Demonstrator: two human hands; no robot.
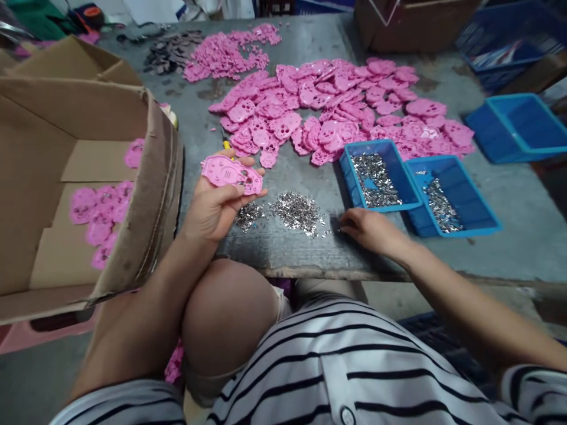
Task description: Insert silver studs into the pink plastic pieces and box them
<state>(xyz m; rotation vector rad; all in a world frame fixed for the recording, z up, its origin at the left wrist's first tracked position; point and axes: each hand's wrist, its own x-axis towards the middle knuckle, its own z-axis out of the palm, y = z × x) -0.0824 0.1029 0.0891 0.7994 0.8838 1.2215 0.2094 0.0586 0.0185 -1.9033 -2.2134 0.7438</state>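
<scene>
My left hand (215,203) is palm up above the table's near edge, its fingers closed around a pink plastic part (231,173) with holes in it. My right hand (370,229) rests on the grey table (509,236), fingers bent and pinched at the right edge of a loose heap of small silver metal pieces (296,211). What it pinches is too small to see. A wide pile of the same pink parts (336,109) lies further back on the table.
Two blue trays (380,175) (452,198) of silver pieces stand right of the heap. An open cardboard box (80,177) holding pink parts sits at the left. An empty blue tray (518,127) is at the far right, and dark parts (170,52) lie at the back.
</scene>
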